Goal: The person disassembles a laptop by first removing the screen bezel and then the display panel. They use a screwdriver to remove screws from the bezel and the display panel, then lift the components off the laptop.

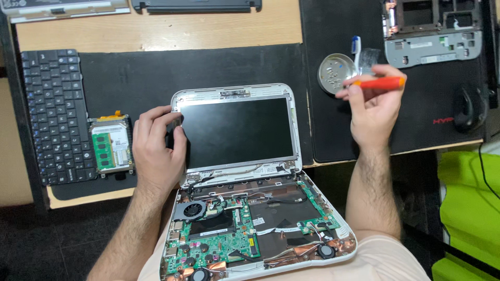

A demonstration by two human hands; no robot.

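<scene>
opened laptop (250,208), keyboard (54,117), screw dish (336,73)

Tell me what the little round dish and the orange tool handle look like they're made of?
The round dish looks like metal: silvery, with a bright sheen on its rim. The orange handle, held in the right hand, looks like smooth matte plastic, judging by its even colour, though rubber coating is possible.

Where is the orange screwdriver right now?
In the head view, the orange screwdriver is in the right hand, raised at upper right beside the round metal dish.
</scene>
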